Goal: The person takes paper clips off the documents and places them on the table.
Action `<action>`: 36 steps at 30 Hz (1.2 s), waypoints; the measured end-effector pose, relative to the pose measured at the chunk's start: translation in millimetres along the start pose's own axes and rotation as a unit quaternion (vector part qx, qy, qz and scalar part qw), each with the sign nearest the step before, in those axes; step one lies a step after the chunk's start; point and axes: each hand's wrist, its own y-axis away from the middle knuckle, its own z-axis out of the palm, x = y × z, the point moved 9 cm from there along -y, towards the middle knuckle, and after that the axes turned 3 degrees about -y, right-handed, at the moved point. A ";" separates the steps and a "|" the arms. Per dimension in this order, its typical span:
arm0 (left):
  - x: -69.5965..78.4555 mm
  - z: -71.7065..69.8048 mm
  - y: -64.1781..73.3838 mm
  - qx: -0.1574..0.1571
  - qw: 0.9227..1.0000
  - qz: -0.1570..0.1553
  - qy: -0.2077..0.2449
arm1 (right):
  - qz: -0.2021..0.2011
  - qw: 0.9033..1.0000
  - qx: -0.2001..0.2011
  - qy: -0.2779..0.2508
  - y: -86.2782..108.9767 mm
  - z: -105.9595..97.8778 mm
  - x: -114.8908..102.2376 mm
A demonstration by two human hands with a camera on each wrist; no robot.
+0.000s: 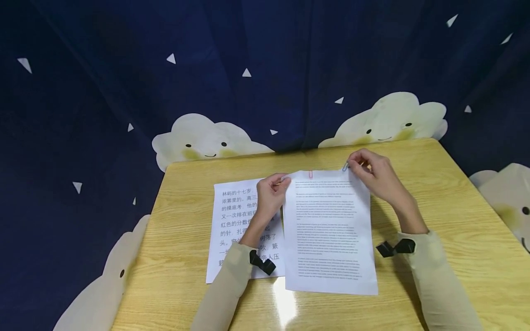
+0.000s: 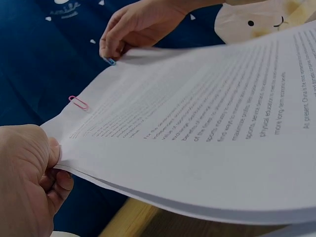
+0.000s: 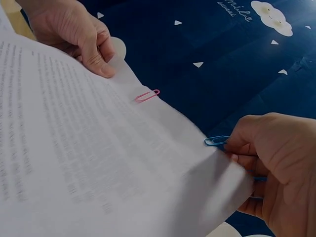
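My left hand (image 1: 271, 195) pinches the top left corner of a stack of printed sheets (image 1: 331, 230), held up off the table. A pink paper clip (image 2: 79, 102) sits on the top edge, near its middle. Toward the top right corner, my right hand (image 1: 374, 174) pinches a blue paper clip (image 3: 216, 141) between thumb and forefinger; its free end meets the sheets' edge. More bits of blue (image 3: 259, 178) show between the curled lower fingers, mostly hidden. In the right wrist view the sheets' corner lies against those fingers.
Behind my left forearm, another paper (image 1: 232, 230) with large Chinese characters lies on the wooden table (image 1: 174, 257). A dark blue curtain (image 1: 265, 55) with clouds and white triangles hangs at the table's back edge. Both wrists carry black straps (image 1: 395, 248).
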 end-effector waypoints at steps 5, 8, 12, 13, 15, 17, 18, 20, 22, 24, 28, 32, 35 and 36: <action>-1.2 2.0 0.1 -0.003 1.000 0.001 -0.003 | -0.017 1.000 0.013 0.002 -1.1 -4.6 -1.8; -2.5 2.2 0.3 -0.005 1.000 -0.001 -0.005 | -0.019 1.000 0.013 0.001 -1.3 -5.0 -2.2; -4.2 1.7 0.7 -0.005 1.000 -0.005 -0.002 | -0.014 1.000 0.011 0.004 -1.2 -5.7 -0.2; -4.6 1.4 0.9 -0.004 1.000 -0.008 0.001 | -0.013 1.000 0.011 0.005 -1.1 -6.1 0.5; -5.7 0.9 1.0 0.000 1.000 -0.012 0.010 | -0.011 1.000 0.009 0.008 -0.7 -7.1 1.7; -6.9 0.1 0.9 0.006 1.000 -0.019 0.018 | -0.012 1.000 0.006 0.011 -0.4 -8.0 2.7; -7.4 -0.3 0.9 0.009 0.999 -0.021 0.022 | -0.012 1.000 0.005 0.011 -0.4 -8.5 3.2; -8.3 -0.6 0.4 0.014 0.999 -0.025 0.026 | -0.012 1.000 0.001 0.012 -0.4 -9.4 4.2; -9.0 -1.1 0.0 0.020 0.999 -0.027 0.025 | -0.013 1.000 -0.002 0.013 -0.5 -10.0 5.0; -10.1 -1.1 -0.3 0.025 0.999 -0.030 0.025 | -0.012 1.000 -0.006 0.014 -0.5 -10.4 5.8; -11.3 -1.4 -0.7 0.034 0.998 -0.038 0.023 | -0.008 1.000 -0.014 0.016 -0.2 -10.9 7.3; -4.6 -2.8 -0.4 0.037 0.998 -0.044 0.022 | -0.005 1.000 -0.017 0.018 -0.2 -12.6 9.9; 8.3 -5.3 1.4 0.037 0.998 -0.044 0.023 | 0.004 1.000 -0.018 0.018 0.4 -14.2 14.2; 12.9 -6.5 2.3 0.037 0.998 -0.045 0.025 | 0.007 1.000 -0.018 0.018 0.7 -14.6 15.7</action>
